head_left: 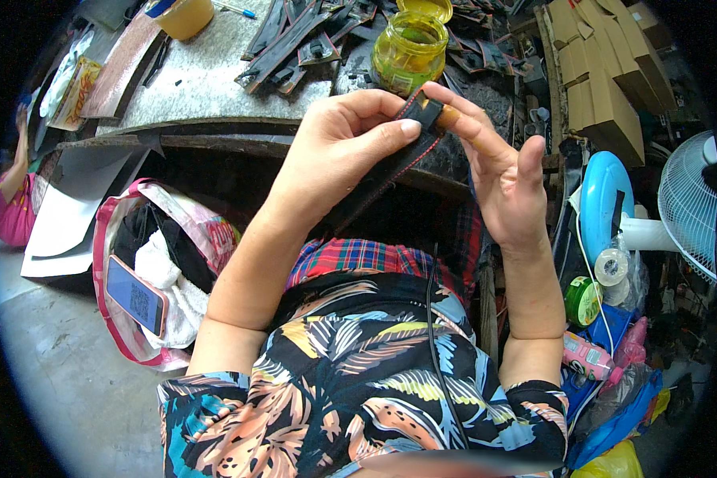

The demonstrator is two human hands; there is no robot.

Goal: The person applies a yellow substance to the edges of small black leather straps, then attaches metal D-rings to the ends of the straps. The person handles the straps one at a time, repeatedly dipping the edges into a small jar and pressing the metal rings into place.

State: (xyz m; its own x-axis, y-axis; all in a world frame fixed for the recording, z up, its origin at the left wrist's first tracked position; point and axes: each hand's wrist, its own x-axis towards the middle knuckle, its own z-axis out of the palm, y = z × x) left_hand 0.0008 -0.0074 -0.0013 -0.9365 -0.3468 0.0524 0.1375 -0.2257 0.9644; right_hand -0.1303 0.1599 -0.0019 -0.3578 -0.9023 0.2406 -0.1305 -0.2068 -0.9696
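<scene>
A black strap (pixel 410 151) with red stitching along its edges is pinched between the thumb and fingers of my left hand (pixel 334 155). Its upper end is folded over near a small, shiny, yellowish piece, too small to name. My right hand (pixel 506 187) touches that end with its fingertips, its fingers stretched out and the thumb standing apart. A yellow-brown smear shows on one right finger. Just beyond my hands stands an uncapped clear jar (pixel 406 56) with yellowish contents. The strap's lower part hangs toward my lap into shadow.
Several black straps (pixel 295 44) are heaped on the worktable (pixel 203 92). A yellow tub (pixel 185 20) stands at the far left. Below sits a bag (pixel 111 315) with a phone (pixel 138 295). Cardboard boxes (pixel 593 88) and a fan (pixel 693 199) are at right.
</scene>
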